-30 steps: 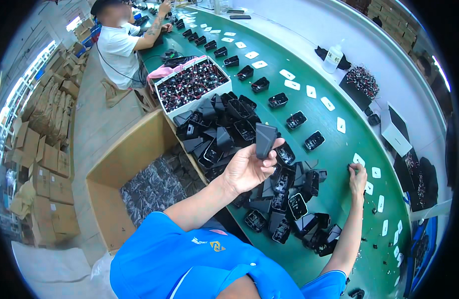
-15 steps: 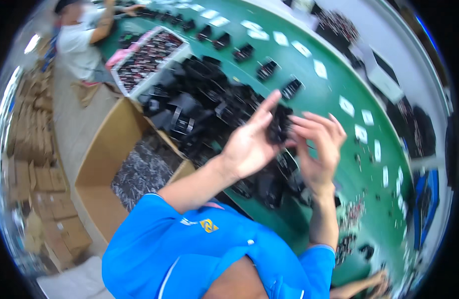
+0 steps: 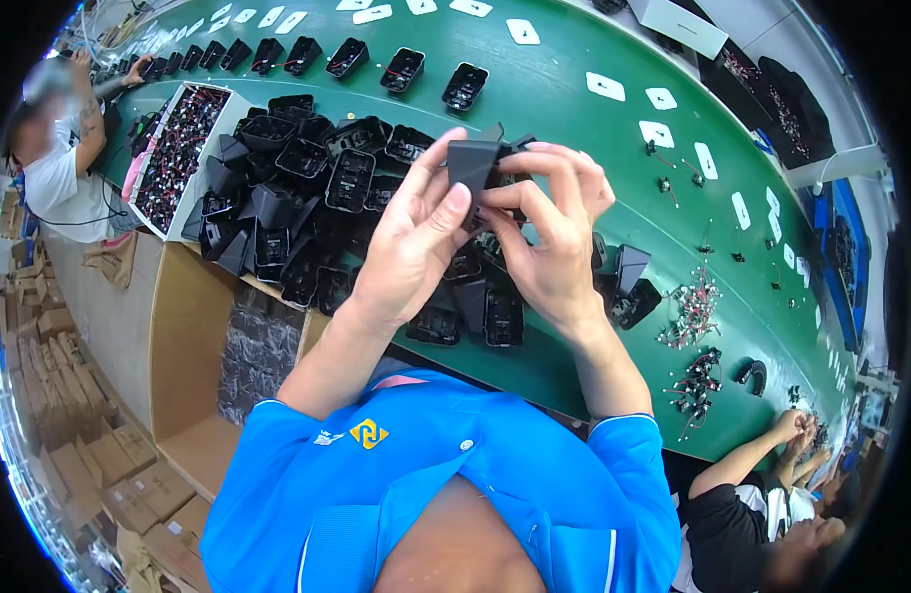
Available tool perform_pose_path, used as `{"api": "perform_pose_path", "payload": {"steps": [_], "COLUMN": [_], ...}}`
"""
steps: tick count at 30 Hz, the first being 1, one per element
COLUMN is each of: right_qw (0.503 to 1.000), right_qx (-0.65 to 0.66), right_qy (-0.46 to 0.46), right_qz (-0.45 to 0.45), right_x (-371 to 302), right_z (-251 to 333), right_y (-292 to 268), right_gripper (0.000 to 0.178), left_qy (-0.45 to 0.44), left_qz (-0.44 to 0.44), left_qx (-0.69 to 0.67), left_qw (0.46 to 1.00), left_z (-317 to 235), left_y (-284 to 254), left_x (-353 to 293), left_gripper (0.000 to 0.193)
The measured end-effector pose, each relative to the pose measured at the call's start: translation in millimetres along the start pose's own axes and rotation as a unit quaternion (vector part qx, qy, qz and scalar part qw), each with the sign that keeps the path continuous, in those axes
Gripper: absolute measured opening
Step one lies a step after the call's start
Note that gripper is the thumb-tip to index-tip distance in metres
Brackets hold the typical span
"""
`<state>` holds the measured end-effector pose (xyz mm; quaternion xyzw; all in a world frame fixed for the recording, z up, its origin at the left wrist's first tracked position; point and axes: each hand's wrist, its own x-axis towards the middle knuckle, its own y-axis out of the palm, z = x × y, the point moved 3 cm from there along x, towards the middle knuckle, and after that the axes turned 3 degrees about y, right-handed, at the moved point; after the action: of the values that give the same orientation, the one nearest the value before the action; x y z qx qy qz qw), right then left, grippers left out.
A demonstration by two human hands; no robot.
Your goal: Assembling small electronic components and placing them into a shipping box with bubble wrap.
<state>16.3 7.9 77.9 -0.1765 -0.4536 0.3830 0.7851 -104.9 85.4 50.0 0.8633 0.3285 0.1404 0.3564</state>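
A black plastic housing (image 3: 472, 163) is held up in front of me, its smooth outer side facing me. My left hand (image 3: 413, 237) grips it from the left, thumb across its near face and fingers behind. The curled fingers of my right hand (image 3: 549, 222) close on its right edge, thumb and fingertips pressed together there. Whether a small part sits between those fingertips is hidden. Below and to the left lies a heap of similar black housings (image 3: 351, 178), most with their open side up, showing hollow insides.
Beyond my hands, a row of black housings (image 3: 404, 71) runs along the green table (image 3: 554, 128). White plates (image 3: 606, 87), wired parts (image 3: 694, 311) and a box of small parts (image 3: 183, 163) surround the work. Cardboard (image 3: 193, 346) stands lower left. Co-workers sit at both ends.
The view has swung, bringing the co-worker at lower right further in. My left fingers, spread before, now wrap the housing, which has turned its smooth side toward me.
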Motion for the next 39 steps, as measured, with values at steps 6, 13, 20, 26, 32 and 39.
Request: {"api": "perform_pose_path", "payload": {"steps": [6,13,20,26,32,39], "right_qw": [0.994,0.973,0.990,0.990,0.939,0.891], "right_qx": [0.082,0.184,0.119,-0.047,-0.261,-0.291], "right_qy": [-0.019,-0.048,-0.033,-0.088,0.055,0.087], "right_qz": [-0.069,-0.132,0.074,0.097,0.219,0.336], "right_x": [-2.9,-15.8,13.2,58.3,102.5,104.9], "right_z": [-19.3,-40.1,-14.6,-24.1,-123.7,-153.2], "right_y": [0.0,7.4,8.6,25.1,42.0,58.0], "right_gripper": [0.014,0.017,0.024,0.025,0.032,0.036], "left_qy": [0.078,0.039,-0.021,0.138,0.236,0.157], "left_qz": [0.007,0.027,-0.071,-0.138,-0.192,-0.218], "left_qx": [0.164,0.167,0.023,0.262,0.754,0.811], "left_qw": [0.983,0.985,0.997,0.945,0.582,0.519], "left_z": [-3.7,-5.6,-8.2,-28.8,-63.0,-58.7], "left_y": [10.5,15.8,-16.5,-22.1,-63.2,-88.3], "left_x": [-4.0,-8.4,-0.8,4.8,-4.3,-10.8], "left_gripper": [0.067,0.058,0.050,0.045,0.043,0.037]}}
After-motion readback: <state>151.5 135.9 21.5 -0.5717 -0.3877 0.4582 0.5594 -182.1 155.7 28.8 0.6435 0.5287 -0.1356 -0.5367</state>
